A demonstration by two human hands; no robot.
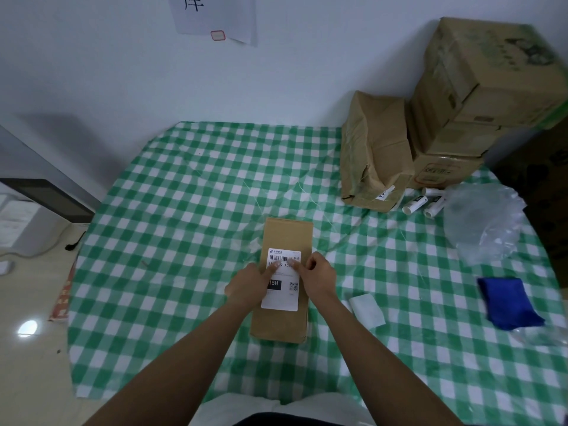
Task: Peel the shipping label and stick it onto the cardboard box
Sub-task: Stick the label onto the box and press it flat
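Note:
A long brown cardboard box (284, 235) lies flat in the middle of the green checked table. A white shipping label (284, 298) with a barcode, a black block and a QR code lies on its top face. My left hand (249, 284) rests on the label's left side, index finger stretched onto the print below the barcode. My right hand (319, 276) is at the label's right edge, fingers curled, one fingertip pressing on the label. Neither hand holds anything.
A white backing sheet (367, 309) lies right of the box. A blue cloth (507, 302) and clear plastic bags (485, 219) sit further right. Stacked cardboard boxes (455, 99), a crumpled brown box (373, 155) and white tubes (415, 204) stand at the back right.

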